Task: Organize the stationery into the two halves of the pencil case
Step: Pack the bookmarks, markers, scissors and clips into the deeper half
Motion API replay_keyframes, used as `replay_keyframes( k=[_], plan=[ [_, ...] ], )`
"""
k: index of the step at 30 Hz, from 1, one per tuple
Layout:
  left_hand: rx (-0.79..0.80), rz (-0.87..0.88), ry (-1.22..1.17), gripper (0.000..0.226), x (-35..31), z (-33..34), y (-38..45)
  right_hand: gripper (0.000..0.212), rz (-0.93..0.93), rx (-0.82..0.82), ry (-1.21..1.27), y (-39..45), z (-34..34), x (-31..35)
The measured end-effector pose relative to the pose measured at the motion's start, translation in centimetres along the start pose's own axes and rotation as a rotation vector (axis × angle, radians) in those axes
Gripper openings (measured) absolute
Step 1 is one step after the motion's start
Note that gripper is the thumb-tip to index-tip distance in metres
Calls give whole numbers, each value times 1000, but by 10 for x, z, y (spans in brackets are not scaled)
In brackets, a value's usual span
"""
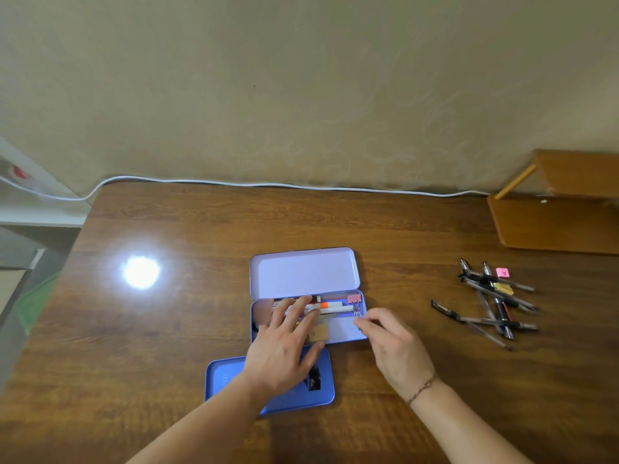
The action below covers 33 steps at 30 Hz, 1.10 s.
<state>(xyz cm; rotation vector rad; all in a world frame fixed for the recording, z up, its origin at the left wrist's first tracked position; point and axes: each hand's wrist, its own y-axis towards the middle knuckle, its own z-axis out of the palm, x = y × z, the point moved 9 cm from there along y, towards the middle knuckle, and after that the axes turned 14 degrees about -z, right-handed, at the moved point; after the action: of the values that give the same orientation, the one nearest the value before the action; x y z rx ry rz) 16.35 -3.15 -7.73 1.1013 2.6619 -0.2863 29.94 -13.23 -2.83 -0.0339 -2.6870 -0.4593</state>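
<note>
A lilac tin pencil case lies open mid-table, its lid point(303, 271) bare and tilted back. The lower half point(345, 331) holds white markers point(330, 306), a pink binder clip point(354, 299) and a tan eraser point(318, 332). My left hand point(284, 343) lies flat over the left part of that half, fingers spread on the markers. At the case's right front corner, my right hand point(392, 343) pinches its fingertips close to the clip's wire handles; I cannot tell if it grips anything. A blue tray insert point(221, 373) with a small black item point(314, 380) sits in front, partly under my left wrist.
A loose heap of black and clear pens point(492, 303) with a pink eraser point(502, 272) and a yellow piece lies at the right. A wooden shelf point(556, 226) stands at the back right. A white cable point(268, 184) runs along the wall. Lamp glare point(140, 272) shines at the left.
</note>
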Motion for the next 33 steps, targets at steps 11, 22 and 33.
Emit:
replay_keyframes(
  k=[11,22,33],
  plan=[
    [-37,31,-48,52,-1,-4,-1,23,115,206,-230,16,23,-15],
    [-15,25,-94,51,3,-3,-1,15,696,-79,-49,-58,-61,-76],
    [-218,374,-190,29,-58,-16,-29,42,793,449,-266,-165,-37,-23]
  ],
)
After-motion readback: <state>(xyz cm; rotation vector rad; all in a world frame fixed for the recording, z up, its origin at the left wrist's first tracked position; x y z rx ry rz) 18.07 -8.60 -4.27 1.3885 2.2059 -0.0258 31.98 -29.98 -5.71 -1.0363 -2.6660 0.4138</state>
